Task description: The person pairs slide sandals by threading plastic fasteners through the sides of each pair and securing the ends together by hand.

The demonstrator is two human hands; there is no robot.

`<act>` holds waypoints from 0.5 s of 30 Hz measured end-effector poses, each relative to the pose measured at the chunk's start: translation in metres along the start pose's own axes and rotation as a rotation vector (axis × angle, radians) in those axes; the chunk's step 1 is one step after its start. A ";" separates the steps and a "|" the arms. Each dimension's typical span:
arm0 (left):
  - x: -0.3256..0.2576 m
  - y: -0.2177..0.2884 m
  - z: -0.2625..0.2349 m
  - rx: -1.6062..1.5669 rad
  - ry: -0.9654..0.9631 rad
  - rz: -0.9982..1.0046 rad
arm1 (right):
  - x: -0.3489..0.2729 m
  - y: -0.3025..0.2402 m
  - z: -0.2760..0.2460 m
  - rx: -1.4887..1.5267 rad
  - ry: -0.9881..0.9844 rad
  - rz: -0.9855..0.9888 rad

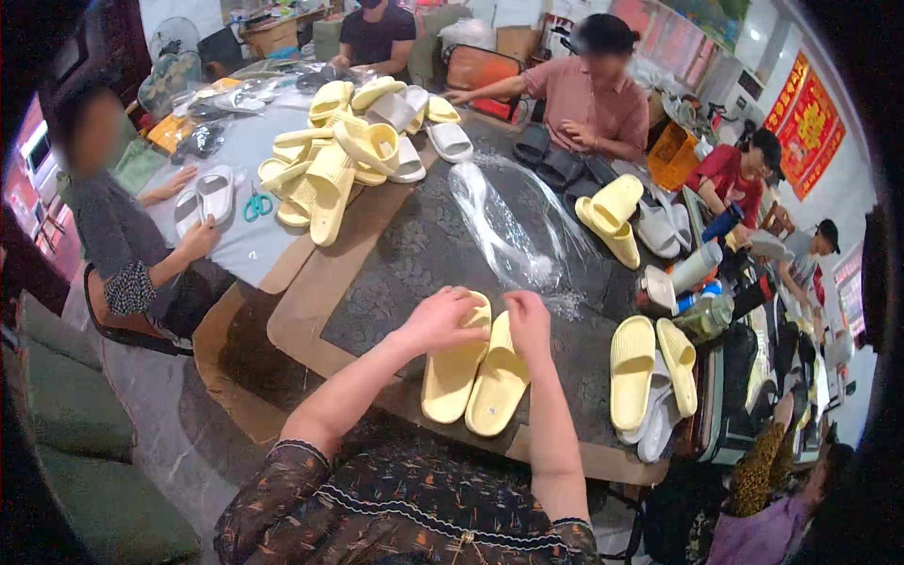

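Lower centre: left hand [439, 320] on left yellow slipper [450, 384], right hand [529, 322] at right slipper [496, 384]; can't tell whether fingers pinch; uneven push might skew pair.

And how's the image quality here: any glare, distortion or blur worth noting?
Head view: the red wall banner leans near the dark fisheye rim; head view: white glare streaks the clear plastic bags on the dark tabletop; head view: co-workers' faces are blurred out, while the left hand, right hand and yellow slide slippers look fairly clear.
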State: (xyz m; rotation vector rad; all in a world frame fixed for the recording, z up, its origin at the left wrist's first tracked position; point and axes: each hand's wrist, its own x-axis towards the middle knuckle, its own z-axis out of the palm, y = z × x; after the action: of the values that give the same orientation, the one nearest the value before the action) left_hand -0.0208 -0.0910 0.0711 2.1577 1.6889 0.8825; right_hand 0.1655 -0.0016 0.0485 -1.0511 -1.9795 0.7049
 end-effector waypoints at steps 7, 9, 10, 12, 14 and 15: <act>0.050 0.000 0.030 -0.058 -0.250 -0.079 | -0.027 0.036 0.004 0.465 0.307 0.125; 0.053 -0.006 0.041 -0.067 -0.351 -0.062 | -0.033 0.034 0.001 0.514 0.347 0.190; 0.054 -0.009 0.045 -0.056 -0.379 -0.061 | -0.038 0.031 0.002 0.531 0.354 0.191; 0.054 -0.007 0.049 -0.055 -0.385 -0.036 | -0.050 0.039 -0.001 0.587 0.359 0.262; 0.051 -0.005 0.046 -0.100 -0.372 -0.024 | -0.062 0.038 -0.004 0.745 0.346 0.409; 0.051 -0.006 0.046 -0.098 -0.369 -0.031 | -0.062 0.039 -0.005 0.748 0.339 0.409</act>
State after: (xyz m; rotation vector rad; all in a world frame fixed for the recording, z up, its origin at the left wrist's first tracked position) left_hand 0.0096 -0.0334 0.0468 2.0683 1.4598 0.5061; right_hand 0.2086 -0.0341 -0.0007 -1.0092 -1.0629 1.2635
